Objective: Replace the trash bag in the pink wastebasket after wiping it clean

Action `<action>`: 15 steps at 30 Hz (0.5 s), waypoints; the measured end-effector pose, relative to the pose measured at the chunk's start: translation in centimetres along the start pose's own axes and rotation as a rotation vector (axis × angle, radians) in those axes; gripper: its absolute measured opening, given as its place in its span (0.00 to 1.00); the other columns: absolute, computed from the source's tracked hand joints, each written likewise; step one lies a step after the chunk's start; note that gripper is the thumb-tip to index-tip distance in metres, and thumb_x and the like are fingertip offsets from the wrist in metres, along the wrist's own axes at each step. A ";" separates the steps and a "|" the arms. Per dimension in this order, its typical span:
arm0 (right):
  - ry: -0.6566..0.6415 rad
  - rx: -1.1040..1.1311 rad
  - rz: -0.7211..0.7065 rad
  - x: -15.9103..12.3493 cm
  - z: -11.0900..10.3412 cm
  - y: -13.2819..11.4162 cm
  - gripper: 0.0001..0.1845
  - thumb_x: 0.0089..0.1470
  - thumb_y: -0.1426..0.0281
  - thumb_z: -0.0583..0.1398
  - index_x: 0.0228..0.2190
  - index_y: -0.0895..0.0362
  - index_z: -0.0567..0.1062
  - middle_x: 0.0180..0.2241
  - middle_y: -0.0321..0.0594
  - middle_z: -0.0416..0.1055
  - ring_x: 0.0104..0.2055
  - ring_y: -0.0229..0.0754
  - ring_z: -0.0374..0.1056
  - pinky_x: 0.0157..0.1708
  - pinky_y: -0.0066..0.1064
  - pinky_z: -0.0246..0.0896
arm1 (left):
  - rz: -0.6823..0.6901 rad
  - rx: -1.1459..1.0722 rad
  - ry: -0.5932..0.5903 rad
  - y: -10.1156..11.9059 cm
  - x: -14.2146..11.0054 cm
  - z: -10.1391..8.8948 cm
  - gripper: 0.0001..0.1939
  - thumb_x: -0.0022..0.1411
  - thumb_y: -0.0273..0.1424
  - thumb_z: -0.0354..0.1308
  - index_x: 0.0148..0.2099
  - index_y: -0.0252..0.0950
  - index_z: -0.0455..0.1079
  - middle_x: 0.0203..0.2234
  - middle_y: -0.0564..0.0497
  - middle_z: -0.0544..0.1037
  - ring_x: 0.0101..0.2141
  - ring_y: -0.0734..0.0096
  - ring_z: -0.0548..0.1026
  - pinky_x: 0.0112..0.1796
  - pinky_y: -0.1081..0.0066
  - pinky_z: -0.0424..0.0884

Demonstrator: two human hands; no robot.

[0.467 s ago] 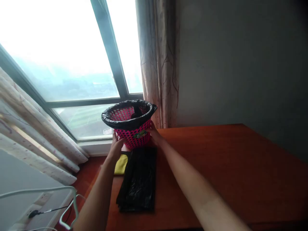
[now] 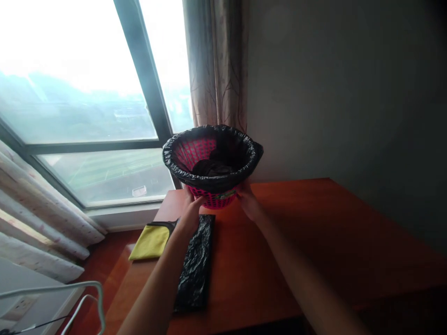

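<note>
Between my two hands is a pink perforated wastebasket [image 2: 218, 199], tilted a little toward me. A black bin liner [image 2: 209, 181] is folded over its rim, with more dark plastic bunched inside. My left hand [image 2: 191, 211] grips the basket's left side, thumb on the front. My right hand [image 2: 247, 201] is closed on its right side, partly under the overhanging liner. Below, on the table, lies a folded stack of black plastic bags [image 2: 197, 270], partly behind my left forearm. A folded yellow cloth [image 2: 150, 242] with a dark edge lies left of that forearm.
The reddish-brown wooden table [image 2: 296, 242] runs off to the right along a grey wall [image 2: 331, 93]. At the left are a window [image 2: 94, 144], patterned curtains [image 2: 38, 228], a wall socket [image 2: 23, 304] with a cable, and a pale metal frame [image 2: 94, 284] near the table's edge.
My hands have brought the wastebasket to the right and nearer to me, tilting its opening more into view. The yellow cloth now shows more fully.
</note>
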State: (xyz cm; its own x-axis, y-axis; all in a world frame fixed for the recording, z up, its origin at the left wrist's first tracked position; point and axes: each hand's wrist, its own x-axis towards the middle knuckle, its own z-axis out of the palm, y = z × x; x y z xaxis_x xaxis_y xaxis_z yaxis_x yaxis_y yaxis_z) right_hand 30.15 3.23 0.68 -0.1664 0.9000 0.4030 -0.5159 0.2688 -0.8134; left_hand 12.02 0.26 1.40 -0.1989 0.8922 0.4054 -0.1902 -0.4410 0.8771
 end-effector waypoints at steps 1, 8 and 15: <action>0.024 0.002 0.009 -0.7 -0.5 -0.7 0.39 0.48 0.64 0.63 0.61 0.38 0.59 0.63 0.26 0.60 0.66 0.46 0.52 0.61 0.42 0.53 | -0.014 0.003 -0.002 0.0 -0.5 0.9 0.41 0.48 0.21 0.59 0.64 0.45 0.56 0.58 0.51 0.69 0.59 0.59 0.64 0.59 0.64 0.58; 0.193 0.010 0.112 -7.3 -3.6 -4.7 0.38 0.46 0.64 0.66 0.58 0.40 0.63 0.61 0.29 0.63 0.65 0.49 0.54 0.60 0.44 0.54 | -0.174 -0.112 -0.130 1.1 -6.4 5.4 0.43 0.54 0.24 0.60 0.69 0.47 0.50 0.61 0.51 0.66 0.62 0.58 0.61 0.62 0.62 0.55; 0.266 0.003 0.187 -14.0 -5.1 -7.4 0.32 0.48 0.63 0.67 0.55 0.43 0.68 0.58 0.34 0.67 0.63 0.51 0.58 0.59 0.46 0.55 | -0.352 -0.176 -0.134 2.2 -12.5 6.6 0.48 0.55 0.25 0.62 0.71 0.56 0.41 0.68 0.55 0.54 0.66 0.58 0.53 0.62 0.63 0.54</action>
State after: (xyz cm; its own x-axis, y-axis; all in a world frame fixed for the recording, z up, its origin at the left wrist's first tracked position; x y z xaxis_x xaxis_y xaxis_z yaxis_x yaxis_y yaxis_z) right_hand 40.60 -9.56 -1.08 -0.0336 0.9919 0.1224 -0.5000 0.0894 -0.8614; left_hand 20.39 -11.26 -0.04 0.0323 0.9912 0.1284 -0.3879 -0.1060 0.9156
